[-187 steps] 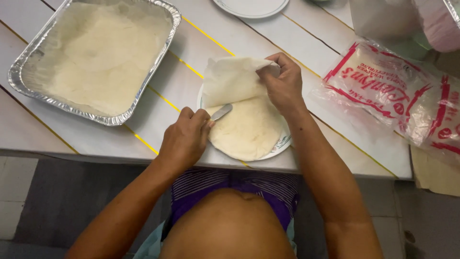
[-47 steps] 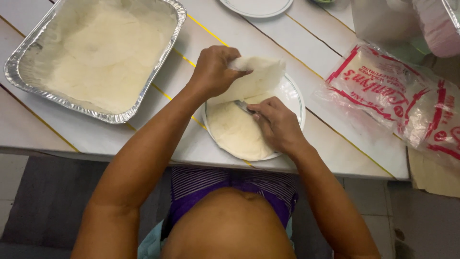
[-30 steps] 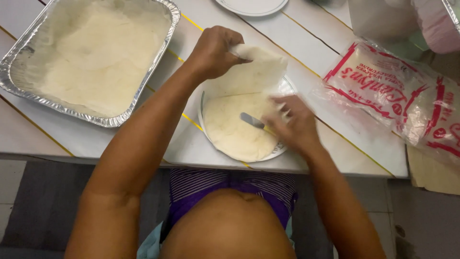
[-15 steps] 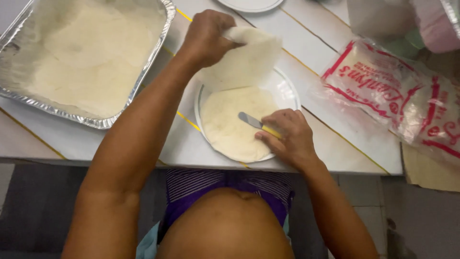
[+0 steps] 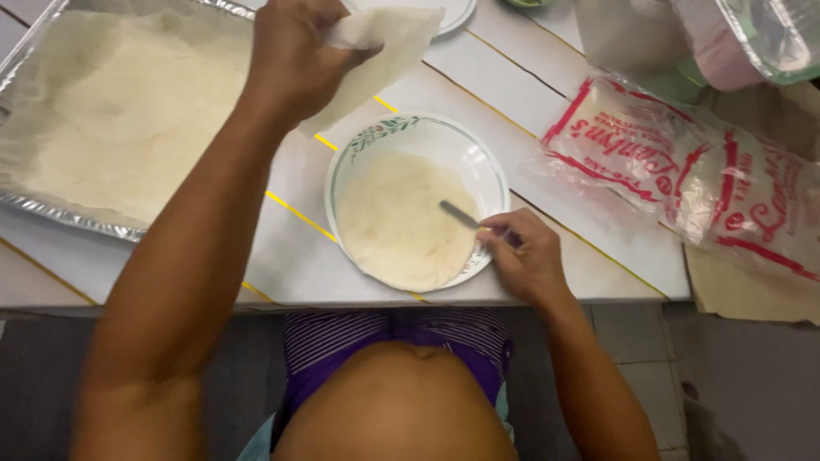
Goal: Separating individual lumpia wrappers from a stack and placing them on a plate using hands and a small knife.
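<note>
My left hand (image 5: 295, 55) is pinching a thin wrapper (image 5: 384, 43) aloft — my right hand (image 5: 525, 256) is gripping a knife (image 5: 461, 215) over the plate (image 5: 478, 158).

Wrapper (image 5: 376, 51) in left hand (image 5: 295, 55): pale cream. Plate (image 5: 416, 137) by right hand (image 5: 525, 256): white, green leaf-pattern rim. Knife (image 5: 459, 214): silver. Bags (image 5: 683, 171) beyond: clear, red print.

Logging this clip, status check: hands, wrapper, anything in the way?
Left hand holds a thin wrapper lifted above the table. Right hand grips a knife over the plate. Foil tray beside it; nothing blocking.
</note>
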